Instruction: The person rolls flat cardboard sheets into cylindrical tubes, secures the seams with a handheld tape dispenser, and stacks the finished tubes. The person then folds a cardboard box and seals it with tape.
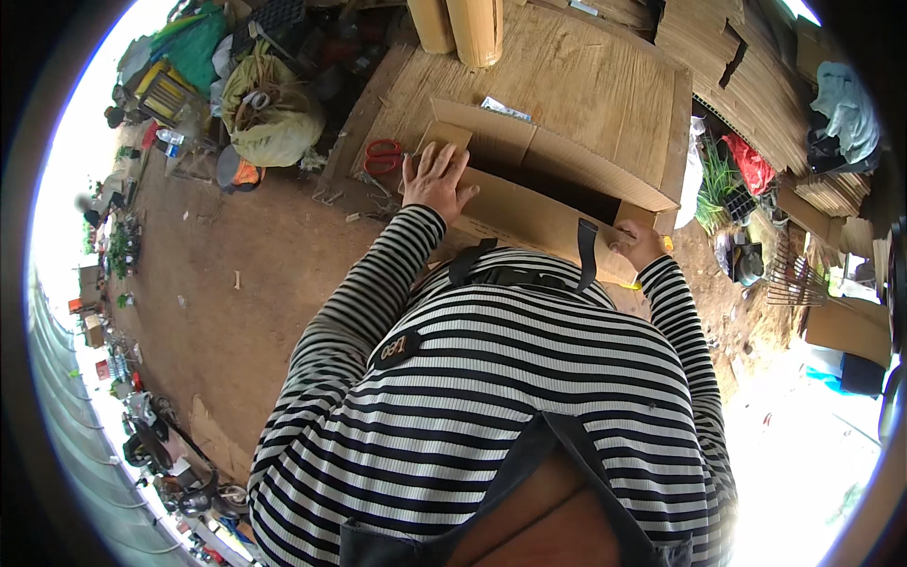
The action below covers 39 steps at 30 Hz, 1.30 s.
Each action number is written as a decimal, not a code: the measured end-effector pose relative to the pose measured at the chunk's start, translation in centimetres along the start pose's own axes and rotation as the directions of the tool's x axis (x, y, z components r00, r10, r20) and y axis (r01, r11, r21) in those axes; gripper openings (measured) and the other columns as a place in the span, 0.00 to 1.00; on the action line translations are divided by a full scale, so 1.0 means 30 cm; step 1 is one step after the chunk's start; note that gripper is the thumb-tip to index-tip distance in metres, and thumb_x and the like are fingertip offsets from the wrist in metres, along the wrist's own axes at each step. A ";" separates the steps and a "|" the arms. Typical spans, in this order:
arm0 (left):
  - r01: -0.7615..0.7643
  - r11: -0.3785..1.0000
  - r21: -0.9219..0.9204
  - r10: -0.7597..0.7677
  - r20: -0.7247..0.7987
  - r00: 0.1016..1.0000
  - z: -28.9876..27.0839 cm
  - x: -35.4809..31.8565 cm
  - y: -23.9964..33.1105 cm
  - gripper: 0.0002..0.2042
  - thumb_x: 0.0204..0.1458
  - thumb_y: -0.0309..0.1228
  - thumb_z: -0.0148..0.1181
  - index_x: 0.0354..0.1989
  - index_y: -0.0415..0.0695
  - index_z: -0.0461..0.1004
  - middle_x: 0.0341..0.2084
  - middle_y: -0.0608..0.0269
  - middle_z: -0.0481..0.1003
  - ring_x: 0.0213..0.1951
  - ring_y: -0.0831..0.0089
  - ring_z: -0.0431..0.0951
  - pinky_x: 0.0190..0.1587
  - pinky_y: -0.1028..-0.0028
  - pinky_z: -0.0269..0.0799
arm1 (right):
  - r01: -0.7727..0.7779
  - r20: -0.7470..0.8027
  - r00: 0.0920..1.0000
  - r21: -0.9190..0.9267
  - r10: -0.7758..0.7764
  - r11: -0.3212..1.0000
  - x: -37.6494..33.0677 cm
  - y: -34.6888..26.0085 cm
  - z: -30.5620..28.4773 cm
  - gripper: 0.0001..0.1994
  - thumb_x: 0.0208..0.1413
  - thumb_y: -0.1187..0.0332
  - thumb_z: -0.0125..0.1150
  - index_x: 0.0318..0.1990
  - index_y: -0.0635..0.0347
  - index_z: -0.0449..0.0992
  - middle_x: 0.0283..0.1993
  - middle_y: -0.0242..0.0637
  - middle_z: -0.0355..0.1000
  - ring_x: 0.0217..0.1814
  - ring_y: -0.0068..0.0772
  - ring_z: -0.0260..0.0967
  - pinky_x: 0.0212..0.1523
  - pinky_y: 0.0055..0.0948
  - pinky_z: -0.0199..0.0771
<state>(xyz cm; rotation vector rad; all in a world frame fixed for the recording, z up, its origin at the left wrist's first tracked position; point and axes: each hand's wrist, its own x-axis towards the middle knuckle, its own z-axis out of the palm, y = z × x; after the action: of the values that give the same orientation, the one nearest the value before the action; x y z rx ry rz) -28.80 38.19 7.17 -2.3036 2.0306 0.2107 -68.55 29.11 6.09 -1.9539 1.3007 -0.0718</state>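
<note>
An open cardboard box (529, 208) lies close in front of me on a wooden table, its long far flap standing up. My left hand (436, 184) rests on the box's left end with the fingers spread. At the near right corner, my right hand (641, 244) is closed round the edge of the box. Small yellow bits (669, 243) show beside that hand; what they belong to is hidden. A pair of scissors with red handles (383, 157) lies just left of my left hand. The inside of the box is dark.
The wooden table (586, 71) carries upright brown cardboard rolls (475, 33) at its far side and a small white-blue packet (505, 109) behind the box. A stuffed pale sack (269, 113) stands at left. Stacked flat cardboard (746, 85) and green stalks (715, 194) are at right.
</note>
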 end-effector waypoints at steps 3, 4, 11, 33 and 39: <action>-0.022 0.997 -0.077 0.022 0.002 1.000 -0.006 0.029 -0.015 0.33 0.56 0.59 0.41 0.68 0.59 0.53 0.70 0.67 0.46 0.71 0.64 0.38 0.69 0.50 0.26 | 0.045 -0.100 0.991 -0.398 -0.092 0.916 -0.015 -0.078 -0.011 0.20 0.47 0.64 0.68 0.48 0.58 0.75 0.47 0.43 0.74 0.54 0.44 0.68 0.58 0.36 0.67; -0.012 0.996 -0.083 0.013 0.022 1.000 -0.009 0.024 -0.024 0.33 0.56 0.59 0.41 0.68 0.59 0.54 0.70 0.67 0.46 0.71 0.64 0.38 0.69 0.50 0.25 | 0.163 -0.063 0.971 -0.531 -0.230 0.832 -0.015 -0.115 -0.060 0.15 0.48 0.65 0.66 0.44 0.57 0.76 0.44 0.42 0.74 0.51 0.44 0.70 0.53 0.37 0.68; 0.009 0.995 -0.103 -0.008 0.008 1.000 -0.027 0.038 -0.001 0.31 0.57 0.59 0.41 0.67 0.61 0.55 0.69 0.70 0.48 0.71 0.67 0.40 0.69 0.52 0.30 | 0.215 -0.335 0.904 -0.183 -0.266 0.959 0.383 -0.087 -0.340 0.16 0.58 0.56 0.52 0.48 0.53 0.73 0.48 0.42 0.75 0.48 0.41 0.74 0.47 0.32 0.73; 0.028 0.904 -0.427 -0.152 -0.259 0.954 -0.026 0.009 -0.005 0.47 0.45 0.52 0.65 0.70 0.62 0.42 0.70 0.51 0.35 0.71 0.56 0.34 0.69 0.53 0.34 | 0.185 -0.058 0.952 -0.671 -0.299 0.718 0.096 -0.129 0.106 0.36 0.52 0.47 0.59 0.68 0.36 0.54 0.72 0.44 0.43 0.73 0.52 0.41 0.68 0.55 0.43; 0.022 0.983 -0.185 -0.062 -0.213 0.975 -0.002 0.038 0.000 0.31 0.53 0.58 0.50 0.63 0.57 0.62 0.67 0.74 0.51 0.70 0.63 0.42 0.69 0.54 0.36 | 0.155 -0.120 0.942 -0.672 -0.314 0.724 0.062 -0.172 0.128 0.37 0.49 0.49 0.62 0.67 0.36 0.55 0.72 0.46 0.42 0.73 0.54 0.40 0.69 0.56 0.39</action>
<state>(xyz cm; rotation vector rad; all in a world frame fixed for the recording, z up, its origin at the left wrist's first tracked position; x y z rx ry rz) -28.65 37.05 7.06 -2.5816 2.1402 0.1523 -62.03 30.71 5.95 -2.7927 1.3184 0.0505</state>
